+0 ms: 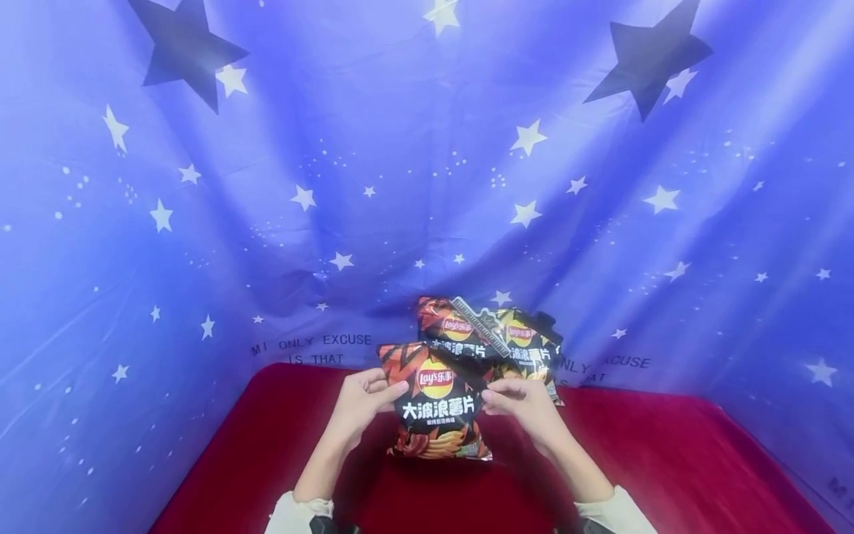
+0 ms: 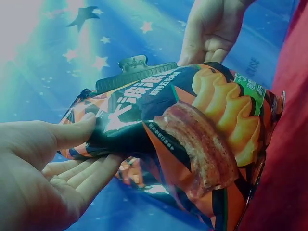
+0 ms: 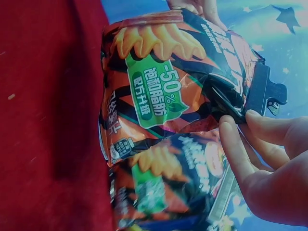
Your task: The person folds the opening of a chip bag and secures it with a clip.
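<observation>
In the head view, a red and black bag of Lay's potato chips [image 1: 437, 415] is held upright over the front of the table. My left hand [image 1: 365, 404] pinches its left side, thumb in front and fingers behind, as the left wrist view also shows. At its right side, my right hand [image 1: 523, 409] pinches the edge between thumb and fingers. A black bag clip [image 3: 262, 91] sits along the bag's top, close beside the right thumb in the right wrist view. Bacon and ridged chips are printed on the front.
Behind the held bag stand another red chip bag [image 1: 443, 319] with a clear ruler-like clip [image 1: 480, 326] and a yellow and black one [image 1: 523, 345] with a black clip [image 1: 543, 325]. The red-covered table [image 1: 654, 452] meets a blue star-patterned curtain [image 1: 373, 148].
</observation>
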Motion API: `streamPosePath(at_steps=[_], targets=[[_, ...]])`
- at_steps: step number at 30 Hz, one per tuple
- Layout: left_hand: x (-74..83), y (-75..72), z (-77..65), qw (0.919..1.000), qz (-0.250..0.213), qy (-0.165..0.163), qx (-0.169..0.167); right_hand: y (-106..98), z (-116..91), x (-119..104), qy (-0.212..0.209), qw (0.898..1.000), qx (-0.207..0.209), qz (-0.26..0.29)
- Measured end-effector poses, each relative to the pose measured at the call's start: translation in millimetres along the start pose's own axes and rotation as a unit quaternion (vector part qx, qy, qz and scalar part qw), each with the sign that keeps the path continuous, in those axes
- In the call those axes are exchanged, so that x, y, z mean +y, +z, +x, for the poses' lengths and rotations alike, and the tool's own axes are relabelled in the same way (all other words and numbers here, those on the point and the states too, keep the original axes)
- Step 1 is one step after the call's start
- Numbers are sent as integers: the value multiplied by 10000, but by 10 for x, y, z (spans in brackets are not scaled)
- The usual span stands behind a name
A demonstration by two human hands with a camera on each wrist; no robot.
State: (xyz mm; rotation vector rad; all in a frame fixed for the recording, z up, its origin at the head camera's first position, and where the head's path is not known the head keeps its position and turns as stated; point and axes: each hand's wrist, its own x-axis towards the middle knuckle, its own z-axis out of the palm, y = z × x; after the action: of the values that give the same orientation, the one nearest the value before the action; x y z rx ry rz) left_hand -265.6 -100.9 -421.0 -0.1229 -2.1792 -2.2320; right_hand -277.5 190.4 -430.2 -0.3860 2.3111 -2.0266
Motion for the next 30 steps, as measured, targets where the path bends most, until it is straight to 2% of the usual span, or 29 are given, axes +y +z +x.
streamPosePath(at_steps=[6, 10, 16, 20, 26, 30], targets=[[152, -145, 80, 9959, 112, 69, 893, 215, 200, -193, -63, 9997, 123, 202], [209, -252, 173, 9913, -31, 69, 1314, 400, 371, -272, -73, 9989, 190, 428], [214, -358, 408, 9827, -456, 366, 1756, 645, 649, -301, 125, 9950, 443, 881], [182, -405, 572, 9777, -461, 437, 2003, 773, 817, -267, 151, 9924, 635, 1039], [69, -502, 740, 9736, -241, 147, 2264, 944, 1013, -166, 385, 9900, 980, 940], [-36, -572, 816, 9706, -195, -68, 2398, 1039, 1085, -106, 557, 9908, 1015, 702]])
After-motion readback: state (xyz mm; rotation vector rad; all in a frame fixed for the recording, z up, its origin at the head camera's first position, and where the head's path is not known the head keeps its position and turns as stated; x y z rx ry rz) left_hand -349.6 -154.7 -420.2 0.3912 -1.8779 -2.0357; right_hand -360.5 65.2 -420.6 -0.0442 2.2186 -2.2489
